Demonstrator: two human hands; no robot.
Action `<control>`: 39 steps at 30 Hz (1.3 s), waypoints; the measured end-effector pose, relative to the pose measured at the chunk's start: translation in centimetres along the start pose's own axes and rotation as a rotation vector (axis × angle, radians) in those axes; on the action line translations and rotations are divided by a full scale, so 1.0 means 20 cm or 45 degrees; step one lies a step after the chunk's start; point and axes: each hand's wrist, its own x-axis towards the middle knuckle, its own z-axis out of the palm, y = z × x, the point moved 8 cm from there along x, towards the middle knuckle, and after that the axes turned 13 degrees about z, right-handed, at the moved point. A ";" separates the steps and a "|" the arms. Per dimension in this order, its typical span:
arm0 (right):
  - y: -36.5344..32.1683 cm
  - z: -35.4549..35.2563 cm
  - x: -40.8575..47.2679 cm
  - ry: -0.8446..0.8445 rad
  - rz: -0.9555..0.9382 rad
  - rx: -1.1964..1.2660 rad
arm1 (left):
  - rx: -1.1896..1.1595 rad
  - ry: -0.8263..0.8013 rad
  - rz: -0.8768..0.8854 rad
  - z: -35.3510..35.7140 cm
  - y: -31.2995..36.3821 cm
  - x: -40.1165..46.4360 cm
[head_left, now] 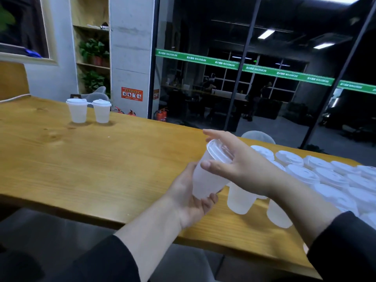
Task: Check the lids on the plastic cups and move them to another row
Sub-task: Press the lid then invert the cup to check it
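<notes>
The cup (pixel 205 180) is held tilted above the tabletop (pixel 91 159), just left of the packed cups (pixel 325 176). The left hand (pixel 189 202) curls round its lower body, and the right hand (pixel 244 169) lies spread and straight-fingered over the lid (pixel 215 149). It looks empty, light, thin-walled and slick, so it probably buckles if squeezed; best grip is gentle, low on the body or at the stiffer rim.

Brightness: we see a well-lit wooden table (pixel 81 159); the hall behind the glass wall (pixel 203 98) is dim.
Sources: ceiling lights (pixel 266 34) glow beyond it.
Shadows: soft pools under the two far cups (pixel 101 113).
Glare: lidded cups (pixel 335 180) at right wash out white.
Sharpness: we find the held cup (pixel 205 180) crisp, corner foliage (pixel 6 17) smeared.
Distortion: lines bow at the edges.
</notes>
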 end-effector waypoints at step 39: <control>0.08 0.39 -0.52 -0.134 0.410 2.737 | 2.771 -0.550 1.018 0.84 0.56 -0.21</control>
